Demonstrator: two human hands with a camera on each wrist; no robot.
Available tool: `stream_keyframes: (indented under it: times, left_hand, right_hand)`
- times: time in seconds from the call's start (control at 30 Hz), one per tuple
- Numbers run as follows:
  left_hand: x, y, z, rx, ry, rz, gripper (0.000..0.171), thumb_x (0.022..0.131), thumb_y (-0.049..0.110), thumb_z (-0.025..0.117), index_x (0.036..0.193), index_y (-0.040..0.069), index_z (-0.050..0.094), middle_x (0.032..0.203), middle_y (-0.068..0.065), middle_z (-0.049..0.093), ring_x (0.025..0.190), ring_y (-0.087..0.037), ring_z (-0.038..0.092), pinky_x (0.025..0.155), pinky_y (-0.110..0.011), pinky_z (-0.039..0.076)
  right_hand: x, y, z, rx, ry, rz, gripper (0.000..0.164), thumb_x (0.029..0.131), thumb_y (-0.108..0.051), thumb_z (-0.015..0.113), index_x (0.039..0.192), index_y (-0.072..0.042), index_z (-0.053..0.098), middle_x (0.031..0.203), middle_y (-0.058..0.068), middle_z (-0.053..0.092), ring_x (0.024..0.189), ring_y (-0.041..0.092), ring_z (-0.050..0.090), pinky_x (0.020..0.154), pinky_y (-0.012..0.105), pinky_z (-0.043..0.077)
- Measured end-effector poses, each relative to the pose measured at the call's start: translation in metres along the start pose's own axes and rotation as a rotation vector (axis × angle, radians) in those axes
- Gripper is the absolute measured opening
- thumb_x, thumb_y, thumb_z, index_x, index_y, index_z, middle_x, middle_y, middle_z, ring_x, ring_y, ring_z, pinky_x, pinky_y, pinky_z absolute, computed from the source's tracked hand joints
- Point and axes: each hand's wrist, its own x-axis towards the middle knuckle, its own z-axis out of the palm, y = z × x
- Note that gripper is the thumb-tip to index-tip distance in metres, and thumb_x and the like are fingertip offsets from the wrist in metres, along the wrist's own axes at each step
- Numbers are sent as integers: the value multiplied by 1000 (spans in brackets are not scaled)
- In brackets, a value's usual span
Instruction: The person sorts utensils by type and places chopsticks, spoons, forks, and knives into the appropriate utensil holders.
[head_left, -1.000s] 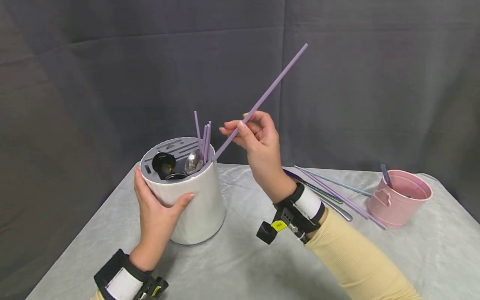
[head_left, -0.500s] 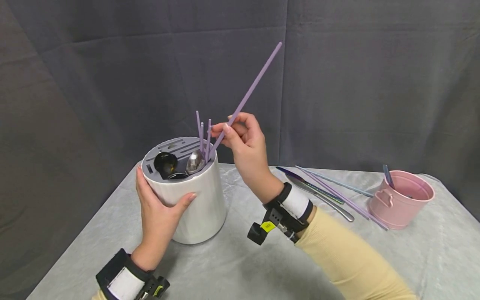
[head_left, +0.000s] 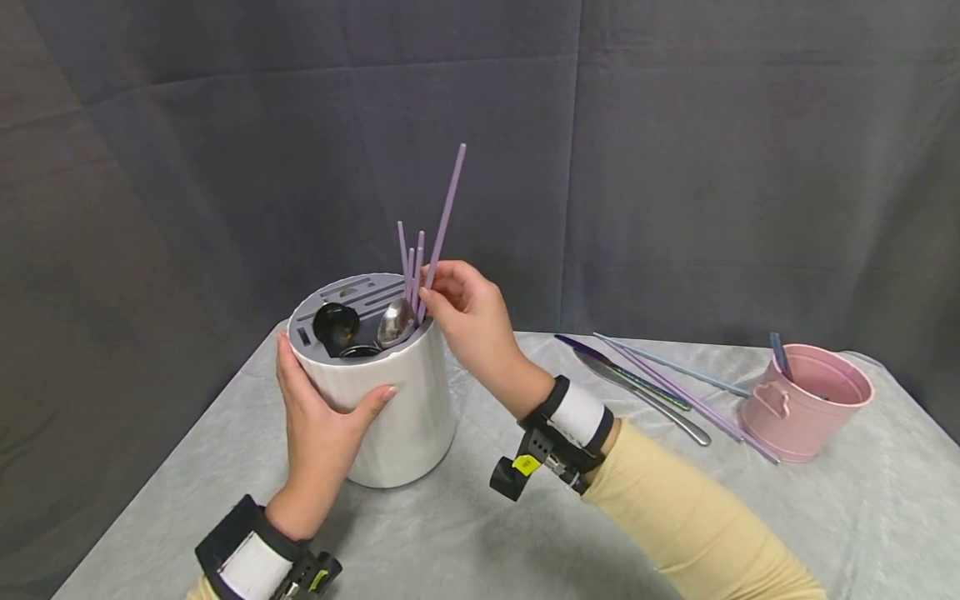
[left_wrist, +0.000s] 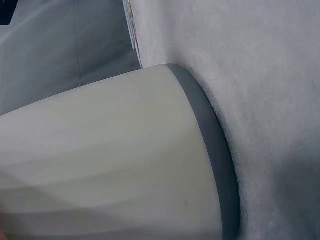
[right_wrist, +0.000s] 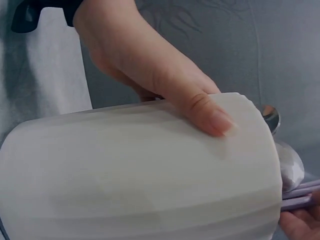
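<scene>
In the head view, my left hand (head_left: pixel 322 442) grips the side of a white utensil holder (head_left: pixel 405 408), thumb along its front wall. My right hand (head_left: pixel 480 321) pinches a purple chopstick (head_left: pixel 448 208) that stands nearly upright at the right side of the slotted grey lid (head_left: pixel 352 292). Several shorter purple sticks (head_left: pixel 409 258) rise beside it. A metal spoon (head_left: pixel 395 323) and a black spoon-like head (head_left: pixel 335 327) poke out of the lid. The right wrist view shows the holder wall (right_wrist: pixel 140 170) under the left thumb, with right fingertips (right_wrist: pixel 300 225) by the purple sticks.
Right of the holder lie a silver knife (head_left: pixel 660 408), a dark iridescent knife (head_left: pixel 600 354), thin purple sticks (head_left: pixel 675 392) and a pale blue stick (head_left: pixel 690 372). Farther right stands a pink bucket (head_left: pixel 802 425) with a dark blue handle (head_left: pixel 781 357) sticking out.
My right hand has moved left and down to the lid, and the chopstick has swung from slanted to nearly upright and sits lower. My left hand keeps its grip on the holder.
</scene>
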Motion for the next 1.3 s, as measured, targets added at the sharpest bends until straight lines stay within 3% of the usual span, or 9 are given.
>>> stream_keyframes:
  times: [0.37,0.63,0.8,1.03,1.3]
  left_hand:
    - [0,2,4,-14,-16,-11,129,67,70,73,154,1,6,157,-20,13,143,-26,15,114,-50,16]
    - [1,0,3,-18,-22,-12,127,69,65,76,154,3,6,156,-17,15,142,-26,17,113,-50,18]
    - [0,-2,0,-18,-24,-26,126,69,60,79,154,3,5,156,-19,14,143,-27,16,113,-52,17]
    - [-1,-3,-1,-20,-26,-42,123,71,48,84,154,3,6,157,-18,14,143,-26,17,113,-51,16]
    - [2,-4,0,-19,-11,-22,122,71,51,83,154,4,7,157,-15,16,142,-25,20,113,-48,20]
  right_hand:
    - [-3,1,-2,-27,-17,30,23,95,1,59,116,8,60,108,19,68,95,23,64,88,29,51]
    - [-5,-2,2,-148,-44,36,26,92,4,62,118,6,62,111,17,69,99,22,66,88,28,51]
    - [-10,1,0,-103,-25,-2,36,91,4,62,126,7,56,116,18,66,107,24,64,91,30,50]
    - [-27,22,-30,-107,-1,-89,35,90,9,61,124,11,54,113,22,66,107,30,63,90,35,51]
    - [-47,52,-91,-257,23,29,28,90,7,62,118,7,61,107,19,68,101,30,65,84,24,51]
